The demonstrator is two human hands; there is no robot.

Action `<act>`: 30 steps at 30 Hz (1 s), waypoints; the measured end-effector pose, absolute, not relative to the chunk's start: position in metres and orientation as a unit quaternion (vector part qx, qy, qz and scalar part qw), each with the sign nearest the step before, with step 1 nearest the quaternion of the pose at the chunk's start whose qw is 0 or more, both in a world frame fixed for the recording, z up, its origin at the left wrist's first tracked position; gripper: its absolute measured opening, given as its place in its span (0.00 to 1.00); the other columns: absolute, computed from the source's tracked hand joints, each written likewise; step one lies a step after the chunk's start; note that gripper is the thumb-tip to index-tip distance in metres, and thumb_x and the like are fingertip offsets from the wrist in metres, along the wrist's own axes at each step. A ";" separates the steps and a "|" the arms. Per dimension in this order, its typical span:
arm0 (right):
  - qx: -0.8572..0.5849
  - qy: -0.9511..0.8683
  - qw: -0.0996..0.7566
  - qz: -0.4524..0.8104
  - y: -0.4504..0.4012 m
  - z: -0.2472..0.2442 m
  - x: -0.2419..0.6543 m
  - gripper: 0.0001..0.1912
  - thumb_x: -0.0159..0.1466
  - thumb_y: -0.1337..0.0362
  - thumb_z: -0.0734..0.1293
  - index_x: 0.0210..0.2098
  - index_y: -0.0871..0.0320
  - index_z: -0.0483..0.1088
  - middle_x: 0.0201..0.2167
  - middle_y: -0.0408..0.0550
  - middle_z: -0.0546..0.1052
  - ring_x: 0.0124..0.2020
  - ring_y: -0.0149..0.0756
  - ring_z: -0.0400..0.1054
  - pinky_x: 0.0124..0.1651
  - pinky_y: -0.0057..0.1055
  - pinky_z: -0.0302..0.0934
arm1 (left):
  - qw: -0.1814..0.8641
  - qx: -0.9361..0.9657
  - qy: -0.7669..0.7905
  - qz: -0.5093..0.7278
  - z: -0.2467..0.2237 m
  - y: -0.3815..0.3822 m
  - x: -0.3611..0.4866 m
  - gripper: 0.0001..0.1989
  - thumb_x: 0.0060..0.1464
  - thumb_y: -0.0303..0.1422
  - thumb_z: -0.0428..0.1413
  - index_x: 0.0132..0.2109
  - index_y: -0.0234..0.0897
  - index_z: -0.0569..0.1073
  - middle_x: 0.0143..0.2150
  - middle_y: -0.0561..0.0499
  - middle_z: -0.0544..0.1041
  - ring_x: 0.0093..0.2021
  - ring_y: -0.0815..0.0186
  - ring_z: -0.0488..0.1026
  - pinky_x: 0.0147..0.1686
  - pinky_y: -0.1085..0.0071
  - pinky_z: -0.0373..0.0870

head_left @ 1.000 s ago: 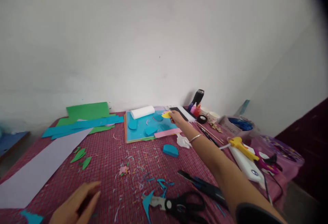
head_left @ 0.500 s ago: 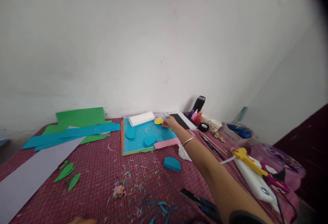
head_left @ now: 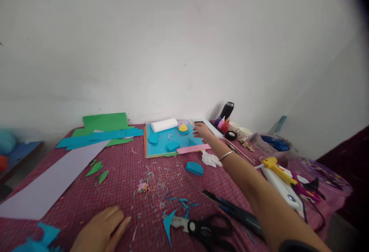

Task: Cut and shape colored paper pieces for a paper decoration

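Observation:
My right hand (head_left: 201,131) reaches over the blue sheets (head_left: 161,151), its fingers apart with nothing held. Just left of its fingertips lies a yellow paper cutout (head_left: 183,128) with a blue piece (head_left: 182,132) at its lower edge. Two more rounded blue cutouts are on the sheets, and a stack of half-round blue pieces (head_left: 195,168) sits nearer on the cloth. My left hand (head_left: 100,229) rests on the tablecloth, empty, thumb apart from the fingers. Right of it lie black-handled scissors (head_left: 198,227) with a blue scrap at their blades, and a dark flat-bladed tool (head_left: 233,211).
Green sheets (head_left: 105,120), blue strips (head_left: 100,136) and a lilac sheet (head_left: 57,184) cover the left side. Green leaf cutouts (head_left: 95,168) and paper shreds are scattered about. At right stand a yellow glue gun (head_left: 279,169), tape (head_left: 231,135), paper cups (head_left: 244,133) and a tub (head_left: 269,146).
My right hand has drawn slightly right, away from the yellow cutout, where a blue piece now shows. My left hand has come further into view, and the scissors now show as the view shifts.

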State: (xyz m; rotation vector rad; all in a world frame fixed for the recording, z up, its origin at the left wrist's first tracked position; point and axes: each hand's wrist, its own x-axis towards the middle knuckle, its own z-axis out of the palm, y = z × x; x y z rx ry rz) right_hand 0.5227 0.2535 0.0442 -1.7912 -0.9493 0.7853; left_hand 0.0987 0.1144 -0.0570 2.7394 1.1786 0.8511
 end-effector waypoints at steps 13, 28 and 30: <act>-0.659 -0.678 0.222 0.239 0.142 0.061 0.463 0.22 0.61 0.68 0.62 0.55 0.64 0.62 0.31 0.51 0.77 0.25 0.34 0.70 0.31 0.29 0.63 | 0.018 0.901 0.422 0.100 -0.018 0.087 0.116 0.26 0.63 0.44 0.39 0.31 0.34 0.73 0.30 0.47 0.76 0.31 0.65 0.72 0.31 0.72 0.63; -0.455 -0.873 0.074 0.159 0.009 0.064 0.403 0.18 0.64 0.67 0.59 0.54 0.56 0.66 0.40 0.52 0.78 0.36 0.37 0.73 0.37 0.29 0.63 | 0.139 0.655 0.692 0.269 0.030 0.072 -0.072 0.23 0.56 0.45 0.39 0.41 0.35 0.71 0.41 0.46 0.76 0.43 0.60 0.72 0.46 0.65 0.67; -0.451 -0.874 0.070 0.168 0.010 0.064 0.400 0.17 0.65 0.66 0.58 0.52 0.55 0.68 0.42 0.51 0.77 0.38 0.38 0.73 0.40 0.31 0.63 | 0.113 0.619 0.725 0.279 0.016 0.057 -0.087 0.22 0.55 0.44 0.39 0.39 0.35 0.71 0.41 0.45 0.76 0.43 0.58 0.72 0.46 0.62 0.68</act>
